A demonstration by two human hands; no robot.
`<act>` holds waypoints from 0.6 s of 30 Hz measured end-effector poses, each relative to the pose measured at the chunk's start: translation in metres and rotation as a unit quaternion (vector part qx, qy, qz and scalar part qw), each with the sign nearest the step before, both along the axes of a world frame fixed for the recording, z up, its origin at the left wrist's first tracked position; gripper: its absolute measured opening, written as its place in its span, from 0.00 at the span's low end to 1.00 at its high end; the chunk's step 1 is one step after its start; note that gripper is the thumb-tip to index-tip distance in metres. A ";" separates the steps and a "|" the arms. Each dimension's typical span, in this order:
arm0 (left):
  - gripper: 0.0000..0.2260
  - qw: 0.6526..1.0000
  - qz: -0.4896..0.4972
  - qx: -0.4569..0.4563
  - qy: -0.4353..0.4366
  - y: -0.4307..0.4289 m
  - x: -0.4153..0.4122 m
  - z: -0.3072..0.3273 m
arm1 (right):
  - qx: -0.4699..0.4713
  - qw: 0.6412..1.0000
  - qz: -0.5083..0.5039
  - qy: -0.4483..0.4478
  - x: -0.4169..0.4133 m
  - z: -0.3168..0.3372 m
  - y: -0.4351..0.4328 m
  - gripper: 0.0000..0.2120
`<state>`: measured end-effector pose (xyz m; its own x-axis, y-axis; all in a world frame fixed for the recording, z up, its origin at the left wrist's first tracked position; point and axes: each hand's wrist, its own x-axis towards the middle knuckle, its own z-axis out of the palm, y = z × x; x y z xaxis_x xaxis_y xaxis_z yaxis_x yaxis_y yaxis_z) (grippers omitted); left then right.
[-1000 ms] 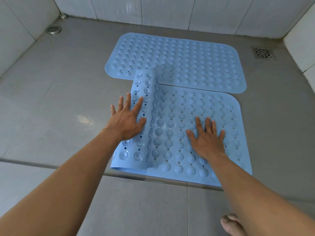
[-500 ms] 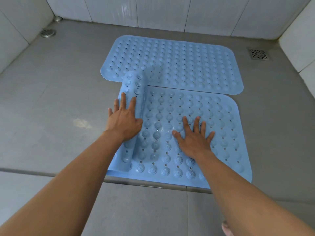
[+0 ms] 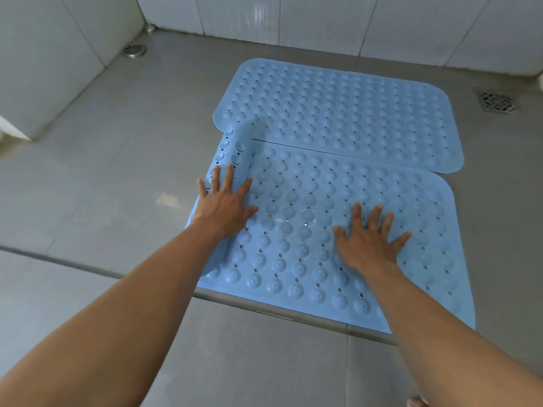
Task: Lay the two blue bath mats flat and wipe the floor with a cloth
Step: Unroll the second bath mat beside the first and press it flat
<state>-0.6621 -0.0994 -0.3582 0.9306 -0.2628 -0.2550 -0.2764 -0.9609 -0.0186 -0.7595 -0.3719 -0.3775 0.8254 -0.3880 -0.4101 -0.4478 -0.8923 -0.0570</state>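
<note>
Blue rubbery plastic covers the middle of the grey tiled floor (image 3: 117, 148). The far mat (image 3: 338, 113) lies fully flat, its long side running along the floor's far edge below the white wall tiles (image 3: 323, 22). The near mat (image 3: 352, 183) lies just in front of it, long edges touching or nearly so, and its near edge overlaps a pale threshold strip (image 3: 88, 261) that crosses the floor.

Only the near mat's left end (image 3: 232, 151) is not yet down: it curls up and over, showing the round suction cups of its underside. The left hand (image 3: 226, 204) presses on this curl, palm down with fingers straight and spread. The right hand (image 3: 367, 242) lies flat on the mat's right half, fingers also splayed, gripping nothing.

By my judgement the laying is nearly done, with one curl left to flatten. No cloth is in view, so the wiping looks untouched.

Both mats are rounded rectangles, studded with rows of domed bumps and small punched holes, and soft enough to bend. A round metal drain (image 3: 134, 50) sits near the floor's far left corner, and a square grate (image 3: 496, 102) lies by its right edge.
</note>
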 end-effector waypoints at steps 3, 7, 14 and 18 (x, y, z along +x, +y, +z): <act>0.30 1.000 0.002 0.001 -0.005 0.004 0.000 -0.004 | 0.037 0.999 0.018 -0.016 0.007 -0.005 0.028 0.33; 0.30 1.000 -0.008 0.004 -0.014 0.005 0.001 -0.006 | 0.045 0.998 0.025 -0.020 0.003 -0.016 0.028 0.36; 0.29 0.999 -0.012 -0.011 -0.050 0.000 -0.001 -0.011 | 0.030 0.999 0.027 -0.017 -0.007 -0.012 0.002 0.37; 0.29 0.999 0.006 0.004 -0.054 0.000 0.003 -0.010 | 0.021 0.999 0.026 -0.022 -0.012 -0.013 -0.016 0.37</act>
<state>-0.6591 -0.0995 -0.3685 0.9560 -0.2491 -0.1546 -0.2602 -0.9639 -0.0558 -0.7719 -0.3875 -0.3906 0.8620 -0.3267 -0.3877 -0.3966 -0.9108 -0.1144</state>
